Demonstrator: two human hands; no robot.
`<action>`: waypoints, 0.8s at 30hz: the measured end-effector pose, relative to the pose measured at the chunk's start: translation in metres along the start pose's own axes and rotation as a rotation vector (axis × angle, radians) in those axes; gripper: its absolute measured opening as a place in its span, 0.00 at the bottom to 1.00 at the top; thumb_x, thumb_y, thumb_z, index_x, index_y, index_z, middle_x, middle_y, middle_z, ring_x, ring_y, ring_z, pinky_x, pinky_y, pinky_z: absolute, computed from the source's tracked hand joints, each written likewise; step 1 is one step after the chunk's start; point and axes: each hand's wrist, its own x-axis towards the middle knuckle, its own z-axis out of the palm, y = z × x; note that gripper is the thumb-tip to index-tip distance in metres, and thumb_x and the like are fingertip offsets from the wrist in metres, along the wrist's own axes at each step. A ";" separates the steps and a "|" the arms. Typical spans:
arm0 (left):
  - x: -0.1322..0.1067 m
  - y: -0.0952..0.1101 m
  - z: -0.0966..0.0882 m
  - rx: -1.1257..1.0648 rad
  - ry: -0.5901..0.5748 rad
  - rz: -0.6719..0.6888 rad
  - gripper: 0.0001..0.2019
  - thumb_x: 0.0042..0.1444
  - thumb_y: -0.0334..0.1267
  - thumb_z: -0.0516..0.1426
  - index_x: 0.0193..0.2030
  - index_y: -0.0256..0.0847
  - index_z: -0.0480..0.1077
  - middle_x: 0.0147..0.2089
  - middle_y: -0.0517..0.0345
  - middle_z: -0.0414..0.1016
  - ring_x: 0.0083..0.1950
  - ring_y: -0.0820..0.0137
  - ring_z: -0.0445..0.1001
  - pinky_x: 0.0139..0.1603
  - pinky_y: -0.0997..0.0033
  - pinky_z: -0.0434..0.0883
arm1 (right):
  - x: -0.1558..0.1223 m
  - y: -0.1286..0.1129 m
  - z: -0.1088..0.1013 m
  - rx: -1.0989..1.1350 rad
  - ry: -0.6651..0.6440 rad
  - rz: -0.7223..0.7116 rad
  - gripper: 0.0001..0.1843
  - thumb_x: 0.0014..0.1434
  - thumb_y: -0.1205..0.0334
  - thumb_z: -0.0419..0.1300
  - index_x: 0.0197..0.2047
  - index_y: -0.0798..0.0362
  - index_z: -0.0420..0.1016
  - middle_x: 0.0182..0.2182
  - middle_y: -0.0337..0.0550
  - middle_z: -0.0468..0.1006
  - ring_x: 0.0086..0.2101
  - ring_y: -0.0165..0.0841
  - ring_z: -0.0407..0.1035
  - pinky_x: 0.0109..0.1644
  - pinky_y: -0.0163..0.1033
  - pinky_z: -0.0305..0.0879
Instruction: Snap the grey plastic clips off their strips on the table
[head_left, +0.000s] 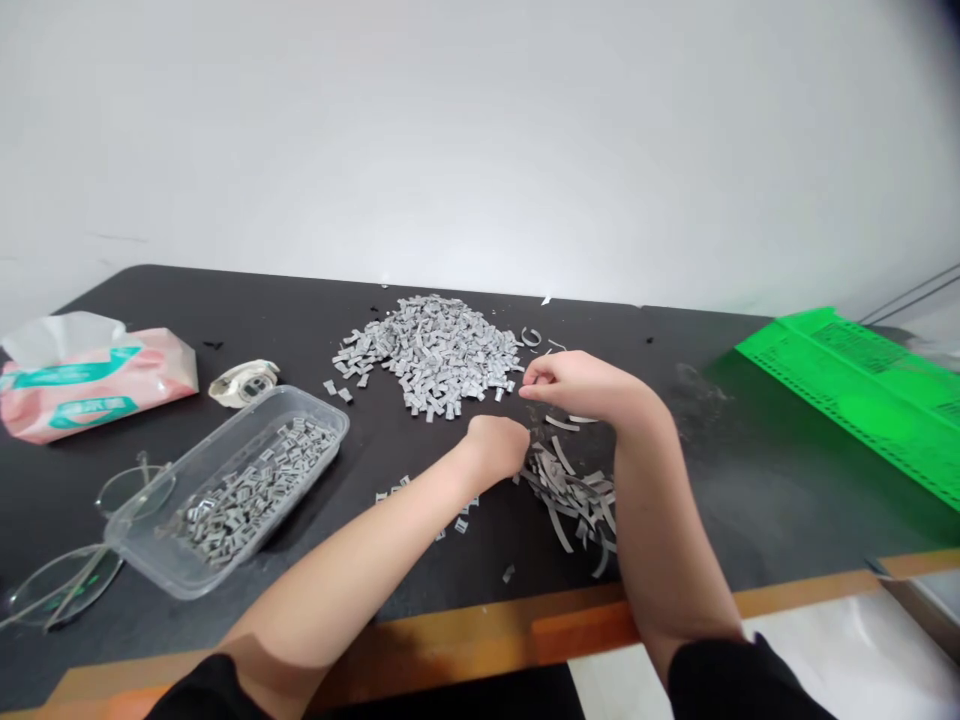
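A big heap of small grey clips (431, 350) lies at the back middle of the black table (750, 470). My right hand (570, 385) is curled just right of the heap, fingertips pinched on something too small to name. My left hand (495, 448) is closed in a loose fist in front of the heap, beside a smaller pile of grey strips (574, 495); what it holds is hidden. A few loose clips (457, 522) lie under my left forearm.
A clear plastic tray (150, 555) at the left holds several grey clips. Eyeglasses (67, 570) lie against it. A pink tissue pack (90, 385) and a roll of tape (244, 382) sit behind. A green perforated sheet (862, 395) lies at the right.
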 end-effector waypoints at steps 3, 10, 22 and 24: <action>0.008 -0.002 0.005 0.015 0.004 0.011 0.17 0.67 0.43 0.61 0.58 0.38 0.72 0.58 0.47 0.76 0.56 0.59 0.78 0.56 0.50 0.78 | 0.001 -0.003 0.002 -0.005 -0.041 -0.013 0.14 0.63 0.50 0.57 0.36 0.51 0.77 0.32 0.45 0.78 0.31 0.36 0.68 0.33 0.40 0.59; -0.017 -0.024 -0.032 -0.046 0.058 -0.002 0.11 0.69 0.41 0.58 0.49 0.37 0.76 0.47 0.51 0.80 0.44 0.65 0.79 0.46 0.61 0.78 | 0.008 -0.001 0.004 -0.041 -0.146 -0.036 0.07 0.57 0.60 0.62 0.28 0.52 0.74 0.28 0.42 0.76 0.28 0.33 0.64 0.31 0.38 0.56; -0.036 -0.024 -0.043 0.059 -0.051 -0.044 0.11 0.56 0.41 0.63 0.37 0.36 0.83 0.32 0.45 0.83 0.35 0.56 0.81 0.39 0.63 0.75 | 0.004 -0.002 0.001 -0.012 -0.128 -0.057 0.09 0.54 0.70 0.57 0.24 0.52 0.69 0.27 0.44 0.76 0.27 0.32 0.64 0.30 0.38 0.56; -0.028 -0.013 -0.030 0.095 -0.140 -0.038 0.09 0.48 0.39 0.70 0.33 0.35 0.83 0.29 0.46 0.82 0.38 0.52 0.83 0.44 0.60 0.77 | 0.002 0.000 -0.001 -0.023 -0.096 -0.032 0.08 0.55 0.70 0.57 0.25 0.52 0.69 0.28 0.45 0.75 0.27 0.33 0.63 0.30 0.39 0.55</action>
